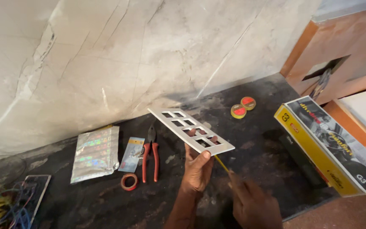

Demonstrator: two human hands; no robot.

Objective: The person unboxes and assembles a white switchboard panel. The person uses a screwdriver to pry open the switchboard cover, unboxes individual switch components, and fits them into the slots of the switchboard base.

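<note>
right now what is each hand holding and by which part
The left hand grips a white switch plate by its near long edge, thumb on top. The right hand holds a thin yellow tool by its lower end.

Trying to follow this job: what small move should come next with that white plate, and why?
Probably bring the yellow tool in the right hand up to the white cut-out plate; the left hand holds the plate tilted, with the tip just beneath its near edge.

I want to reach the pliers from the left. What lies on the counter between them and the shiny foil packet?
In the head view, one small flat blister packet lies between the foil packet and the red-handled pliers, beside the pliers' left handle.
</note>
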